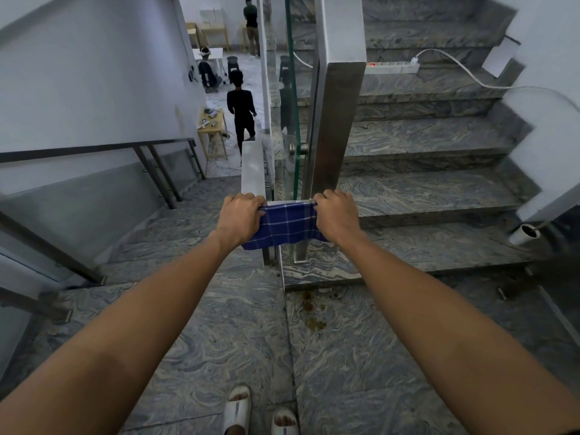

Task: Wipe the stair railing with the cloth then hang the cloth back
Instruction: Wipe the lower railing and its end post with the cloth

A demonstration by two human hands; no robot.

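the left hand (240, 215) curls its grip round one end of the blue checked cloth (284, 226), draped over the railing's (252, 166) corner; the right hand (334, 215) pinches the other end. uneven pulling could slide it off onto the stairs (423, 199).

Head view, angled down, close over stair landing (251, 324).
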